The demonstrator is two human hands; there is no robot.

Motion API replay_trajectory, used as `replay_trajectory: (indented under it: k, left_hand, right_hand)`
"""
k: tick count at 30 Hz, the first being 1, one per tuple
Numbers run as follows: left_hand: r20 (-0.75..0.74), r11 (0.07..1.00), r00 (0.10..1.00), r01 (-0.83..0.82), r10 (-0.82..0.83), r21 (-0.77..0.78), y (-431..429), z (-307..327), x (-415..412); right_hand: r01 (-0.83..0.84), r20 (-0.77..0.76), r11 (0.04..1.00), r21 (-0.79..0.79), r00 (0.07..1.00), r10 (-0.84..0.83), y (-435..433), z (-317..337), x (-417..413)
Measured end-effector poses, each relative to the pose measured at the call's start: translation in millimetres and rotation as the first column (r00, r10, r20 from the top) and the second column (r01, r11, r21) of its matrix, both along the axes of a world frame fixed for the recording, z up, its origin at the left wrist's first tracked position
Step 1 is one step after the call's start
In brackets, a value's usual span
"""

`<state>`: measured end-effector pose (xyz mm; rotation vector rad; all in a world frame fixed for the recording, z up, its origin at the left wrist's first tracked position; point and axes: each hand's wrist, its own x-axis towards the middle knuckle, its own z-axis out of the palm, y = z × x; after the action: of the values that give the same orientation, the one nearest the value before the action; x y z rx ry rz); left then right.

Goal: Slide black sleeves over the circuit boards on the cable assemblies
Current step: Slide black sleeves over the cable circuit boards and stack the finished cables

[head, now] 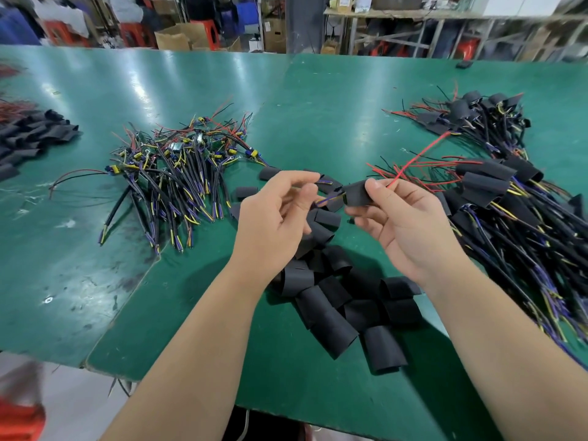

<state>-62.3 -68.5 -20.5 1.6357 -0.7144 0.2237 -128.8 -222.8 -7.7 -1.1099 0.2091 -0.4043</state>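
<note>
head: right fingers (377,190) pinch black sleeve (356,195) — left fingers (302,179) pinch wires (329,199).

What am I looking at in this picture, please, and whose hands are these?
There is no machine here. A person works with bare hands, and the single picture comes from a camera worn on their head, looking down at a green table. The right hand grips a black sleeve. The left hand pinches the purple and yellow wires of a cable assembly; they run into that sleeve, and a red wire sticks out of its far end. Below the hands lies a heap of loose sleeves. To the left is a pile of bare assemblies, and to the right are sleeved assemblies.
</note>
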Motion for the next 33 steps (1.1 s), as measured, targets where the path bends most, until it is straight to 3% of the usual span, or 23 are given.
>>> replay_trajectory:
  k: [5,8,10,13,15,17,18,19,23,26,33]
  left_hand:
    - [0.014,0.976,0.976,-0.219,0.218,0.015,12.4,-3.2,16.6]
    - [0.000,0.900,0.904,-0.426,0.428,0.086,20.4,-7.1,30.0]
    - [0.022,0.808,0.835,-0.538,0.550,0.240,28.0,-10.5,39.3]
    - [0.105,0.568,0.727,-0.609,0.678,0.554,40.7,-16.2,51.0]
    - [0.119,0.453,0.713,-0.555,0.691,0.698,45.2,-18.0,54.7]
    - [0.154,0.361,0.720,-0.506,0.676,0.784,46.9,-21.0,57.8]
    - [0.190,0.318,0.717,-0.509,0.671,0.800,47.8,-21.8,59.3]
    - [0.226,0.285,0.706,-0.527,0.672,0.800,49.0,-21.8,61.1]
    - [0.254,0.268,0.644,-0.599,0.722,0.755,52.5,-22.3,69.2]
    - [0.240,0.275,0.619,-0.618,0.748,0.736,51.1,-24.1,76.1]
    - [0.297,0.188,0.620,-0.594,0.726,0.782,44.2,-26.3,82.4]
  right_hand:
    - [0.236,-0.046,0.925,0.299,0.971,-0.233,-36.6,25.5,-6.7]
    - [0.370,-0.009,0.883,0.290,0.923,-0.384,-60.9,38.3,-17.6]
    - [0.436,0.061,0.888,0.147,0.892,-0.448,-69.4,39.9,-24.1]
    - [0.529,0.102,0.797,-0.292,0.846,-0.524,-71.2,39.2,-30.4]
    - [0.475,0.083,0.611,-0.633,0.826,-0.557,-68.1,34.0,-30.3]
    - [0.228,0.010,0.293,-0.929,0.805,-0.594,-66.6,23.0,-28.5]
    - [0.084,-0.033,0.157,-0.984,0.782,-0.623,-64.7,18.3,-28.0]
    - [-0.035,-0.085,0.090,-0.995,0.757,-0.648,-61.2,15.1,-27.7]
    - [-0.221,-0.202,0.065,-0.973,0.682,-0.703,-50.9,13.7,-27.9]
    - [-0.248,-0.261,0.116,-0.962,0.701,-0.664,-50.7,14.7,-28.5]
    - [-0.266,-0.291,0.141,-0.954,0.700,-0.652,-54.4,9.5,-24.1]
